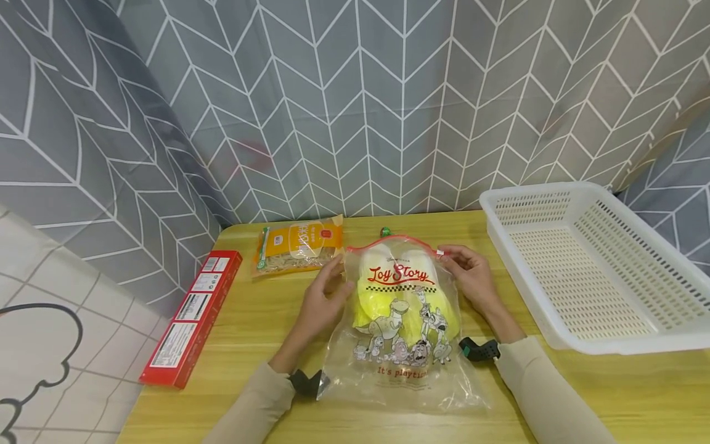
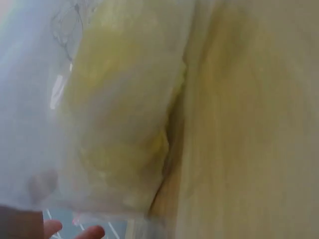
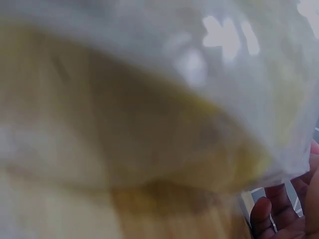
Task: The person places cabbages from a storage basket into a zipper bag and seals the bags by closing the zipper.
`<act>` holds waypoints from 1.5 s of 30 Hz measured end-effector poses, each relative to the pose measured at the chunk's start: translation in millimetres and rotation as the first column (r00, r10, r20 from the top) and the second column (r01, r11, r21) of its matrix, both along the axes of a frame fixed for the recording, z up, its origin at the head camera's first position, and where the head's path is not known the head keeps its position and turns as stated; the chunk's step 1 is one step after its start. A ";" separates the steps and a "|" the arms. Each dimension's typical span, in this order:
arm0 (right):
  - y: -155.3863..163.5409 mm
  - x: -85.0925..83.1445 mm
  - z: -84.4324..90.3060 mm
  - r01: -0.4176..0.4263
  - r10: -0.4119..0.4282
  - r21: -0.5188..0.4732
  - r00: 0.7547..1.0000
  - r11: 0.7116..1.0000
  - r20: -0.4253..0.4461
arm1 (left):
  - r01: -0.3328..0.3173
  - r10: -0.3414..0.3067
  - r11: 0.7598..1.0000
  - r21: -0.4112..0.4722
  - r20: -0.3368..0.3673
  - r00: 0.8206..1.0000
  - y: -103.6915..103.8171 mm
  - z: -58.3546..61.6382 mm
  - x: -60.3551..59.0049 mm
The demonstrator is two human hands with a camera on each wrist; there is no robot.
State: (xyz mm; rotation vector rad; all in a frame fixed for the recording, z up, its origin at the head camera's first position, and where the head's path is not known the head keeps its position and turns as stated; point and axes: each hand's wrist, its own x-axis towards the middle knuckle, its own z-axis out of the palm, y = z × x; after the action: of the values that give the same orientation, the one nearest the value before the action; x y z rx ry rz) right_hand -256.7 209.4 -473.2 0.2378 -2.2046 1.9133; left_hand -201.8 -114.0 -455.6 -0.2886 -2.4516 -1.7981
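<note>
A clear zip bag (image 1: 413,388) printed with "Toy Story" and cartoon figures lies on the table, its red zip edge at the far end. Inside are pale white and yellow-green bundles (image 1: 377,302) that look like small cabbages. At the bag's upper left edge, my left hand (image 1: 327,296) holds the side with thumb and fingers. My right hand (image 1: 471,274) pinches the upper right corner, beside a small white zip slider (image 1: 440,253). Both wrist views are blurred; fingertips (image 2: 89,232) show past the bag's edge on the left, and fingers (image 3: 279,206) by the bag corner on the right.
An orange packet (image 1: 299,243) of dry food lies behind my left hand. A long red box (image 1: 191,317) lies at the table's left edge. To the right stands a white slotted plastic basket (image 1: 546,308). A small green item (image 1: 385,232) sits behind the bag.
</note>
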 end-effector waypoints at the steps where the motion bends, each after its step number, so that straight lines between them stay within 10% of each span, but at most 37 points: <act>1: -0.9 0.6 0.8 -0.015 0.015 -0.006 1.000 1.000 0.005 | 0.016 -0.016 0.999 0.028 0.006 1.000 0.9 -0.3 0.5; 5: -3.4 2.7 2.0 -0.073 0.074 -0.045 0.997 0.996 0.023 | 0.041 -0.044 0.992 0.121 0.022 0.999 3.9 0.1 1.3; 23: -22.4 10.5 9.1 -0.185 0.204 -0.111 0.958 0.976 0.200 | -0.260 0.194 0.929 0.264 0.252 0.948 -0.4 2.5 -7.5; 38: -18.3 10.4 33.6 -0.081 0.118 -0.232 0.981 0.969 0.151 | -0.256 0.244 0.882 0.396 0.082 0.966 -15.4 28.5 -5.6; 45: -22.9 15.0 58.7 -0.099 0.088 -0.285 0.995 0.953 -0.052 | -0.219 0.268 0.878 0.426 -0.060 0.961 -24.3 58.4 0.3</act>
State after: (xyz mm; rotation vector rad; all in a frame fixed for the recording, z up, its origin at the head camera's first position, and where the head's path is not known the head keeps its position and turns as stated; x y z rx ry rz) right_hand -241.6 186.6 -414.5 0.3318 -1.8900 2.2286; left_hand -201.5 -138.3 -397.2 -0.0439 -1.8616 -2.0541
